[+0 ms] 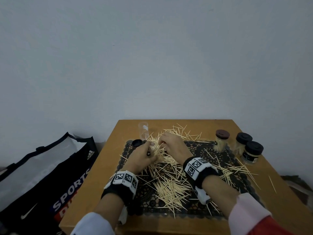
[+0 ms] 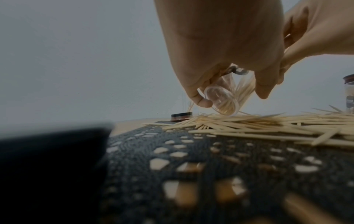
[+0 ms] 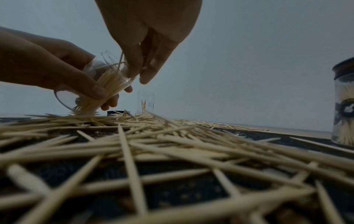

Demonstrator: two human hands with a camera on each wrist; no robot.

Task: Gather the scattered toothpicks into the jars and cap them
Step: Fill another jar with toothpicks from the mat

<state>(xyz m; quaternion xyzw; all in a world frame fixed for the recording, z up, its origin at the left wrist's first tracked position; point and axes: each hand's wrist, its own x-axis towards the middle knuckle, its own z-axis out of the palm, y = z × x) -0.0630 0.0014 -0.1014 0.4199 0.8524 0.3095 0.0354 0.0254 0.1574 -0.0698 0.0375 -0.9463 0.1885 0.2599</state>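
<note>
At the far left of the black lace mat [image 1: 199,146], my left hand [image 1: 144,158] holds a clear jar [image 2: 222,100] tilted, its mouth raised toward my right hand and its base low over the pile. The left fingers [image 3: 90,89] are curled round the jar's wall, clamped on it. The jar is already part full of toothpicks standing in a bundle. My right hand [image 1: 171,145] sits at the jar's mouth, its fingers [image 3: 134,63] drawn together and pointing down at the rim; I judge they are feeding a small pinch of sticks in, though the sticks themselves are hard to make out between the fingertips.

The scattered toothpicks [image 1: 169,184] lie thick across the mat and spill onto the wooden surface [image 1: 105,192] on the right. Three capped jars [image 1: 243,146], full, stand together at the right. A second open jar [image 1: 143,133], nearly empty, stands upright at the far edge, with a loose black cap [image 1: 137,143] just beside it.

So I am in the filling step, with most of the pile yet to gather. Next I would release this pinch inside the rim, then sweep up another aligned bunch; loose sticks crossing the mouth will jam, so they need to go in parallel.
</note>
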